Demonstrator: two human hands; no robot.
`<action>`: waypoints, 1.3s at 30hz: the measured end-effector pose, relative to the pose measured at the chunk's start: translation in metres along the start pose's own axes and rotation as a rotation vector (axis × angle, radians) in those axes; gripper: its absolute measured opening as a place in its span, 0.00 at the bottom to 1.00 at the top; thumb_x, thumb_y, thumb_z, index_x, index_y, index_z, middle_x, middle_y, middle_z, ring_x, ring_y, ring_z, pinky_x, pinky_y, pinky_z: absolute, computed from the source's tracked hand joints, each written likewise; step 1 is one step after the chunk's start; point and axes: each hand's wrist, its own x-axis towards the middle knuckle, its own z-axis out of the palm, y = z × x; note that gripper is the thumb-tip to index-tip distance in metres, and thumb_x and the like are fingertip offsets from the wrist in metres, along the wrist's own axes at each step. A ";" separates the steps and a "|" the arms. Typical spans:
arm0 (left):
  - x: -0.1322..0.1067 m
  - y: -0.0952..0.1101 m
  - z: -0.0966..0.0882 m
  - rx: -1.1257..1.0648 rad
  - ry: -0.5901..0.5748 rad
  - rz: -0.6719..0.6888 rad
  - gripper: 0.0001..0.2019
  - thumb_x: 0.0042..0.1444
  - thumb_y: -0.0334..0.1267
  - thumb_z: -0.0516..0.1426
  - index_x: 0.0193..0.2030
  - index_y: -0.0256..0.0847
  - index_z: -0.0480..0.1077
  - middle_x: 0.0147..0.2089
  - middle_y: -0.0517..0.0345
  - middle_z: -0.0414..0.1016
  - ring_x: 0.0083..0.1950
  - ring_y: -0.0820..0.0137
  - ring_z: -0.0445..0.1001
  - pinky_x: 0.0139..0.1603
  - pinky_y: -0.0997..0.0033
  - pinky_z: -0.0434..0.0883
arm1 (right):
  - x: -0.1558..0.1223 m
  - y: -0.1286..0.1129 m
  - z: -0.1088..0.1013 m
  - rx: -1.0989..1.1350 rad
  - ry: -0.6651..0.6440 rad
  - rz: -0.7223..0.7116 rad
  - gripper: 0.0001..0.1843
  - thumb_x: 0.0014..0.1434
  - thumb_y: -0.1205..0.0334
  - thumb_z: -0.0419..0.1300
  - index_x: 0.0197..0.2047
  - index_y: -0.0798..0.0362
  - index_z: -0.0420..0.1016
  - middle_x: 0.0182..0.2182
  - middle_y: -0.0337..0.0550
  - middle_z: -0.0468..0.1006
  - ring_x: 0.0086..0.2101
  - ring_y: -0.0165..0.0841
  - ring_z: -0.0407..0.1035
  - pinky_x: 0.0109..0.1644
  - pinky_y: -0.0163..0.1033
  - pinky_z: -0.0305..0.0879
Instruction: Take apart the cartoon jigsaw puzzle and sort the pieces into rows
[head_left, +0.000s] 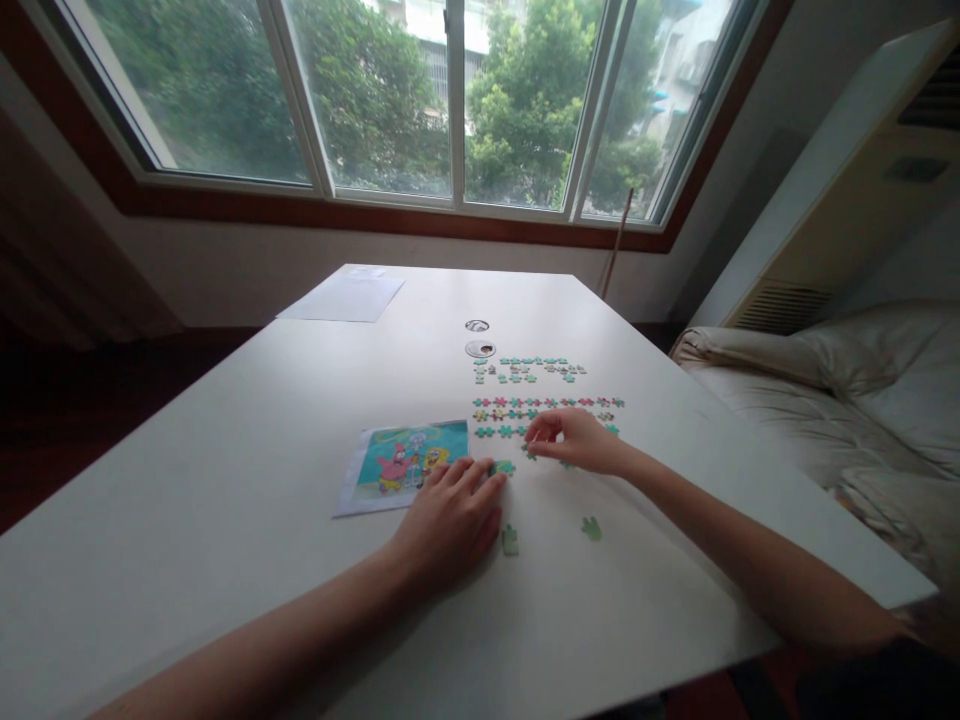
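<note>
My right hand (576, 440) is closed in a pinch, with a small green jigsaw puzzle piece (530, 452) at its fingertips. My left hand (454, 515) lies with its fingers stretched out, over the lower right corner of a printed cartoon picture (412, 455). Its fingertips reach a small green-and-yellow group of puzzle pieces (504, 467). Beyond my right hand, several rows of puzzle pieces (551, 402) are laid out, partly covered by the hand. Nearer to me lie a loose green piece (510, 540) and another green piece (591, 528).
All of this is on a white table (225, 520). Two round flat items (480, 348) lie past the rows, and sheets of paper (345, 296) rest at the far left corner. A pale sofa (810, 390) stands on the right; a window (457, 110) is ahead.
</note>
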 end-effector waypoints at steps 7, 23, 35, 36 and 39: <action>0.000 -0.001 0.001 0.017 -0.008 0.004 0.16 0.55 0.35 0.49 0.50 0.41 0.64 0.54 0.49 0.64 0.52 0.59 0.61 0.51 0.55 0.59 | -0.017 0.004 0.002 -0.132 0.048 -0.072 0.06 0.51 0.61 0.58 0.33 0.52 0.73 0.30 0.39 0.77 0.30 0.28 0.67 0.34 0.32 0.60; 0.000 -0.001 0.001 0.023 -0.011 0.020 0.15 0.55 0.34 0.48 0.50 0.41 0.64 0.53 0.49 0.65 0.51 0.59 0.62 0.50 0.55 0.60 | -0.020 0.006 0.006 -0.223 -0.049 -0.225 0.13 0.50 0.58 0.61 0.40 0.49 0.72 0.36 0.44 0.71 0.39 0.35 0.63 0.44 0.39 0.59; 0.000 -0.001 0.002 0.011 -0.022 0.017 0.16 0.55 0.34 0.48 0.51 0.41 0.63 0.54 0.49 0.64 0.52 0.59 0.61 0.50 0.55 0.59 | -0.013 0.000 0.020 -0.215 0.020 -0.278 0.11 0.51 0.61 0.60 0.40 0.51 0.72 0.36 0.44 0.71 0.39 0.34 0.63 0.45 0.40 0.58; 0.000 -0.001 0.002 0.011 -0.020 0.016 0.16 0.55 0.34 0.48 0.51 0.41 0.63 0.54 0.49 0.64 0.52 0.59 0.61 0.50 0.55 0.59 | -0.013 0.000 0.021 -0.217 0.024 -0.278 0.11 0.51 0.61 0.60 0.40 0.51 0.72 0.36 0.44 0.72 0.39 0.34 0.63 0.45 0.40 0.58; 0.000 -0.001 0.003 0.010 -0.019 0.012 0.16 0.55 0.34 0.49 0.50 0.41 0.63 0.54 0.49 0.63 0.52 0.59 0.61 0.51 0.55 0.59 | -0.013 -0.001 0.022 -0.222 0.026 -0.283 0.11 0.52 0.61 0.59 0.41 0.51 0.72 0.36 0.44 0.72 0.39 0.34 0.63 0.45 0.40 0.58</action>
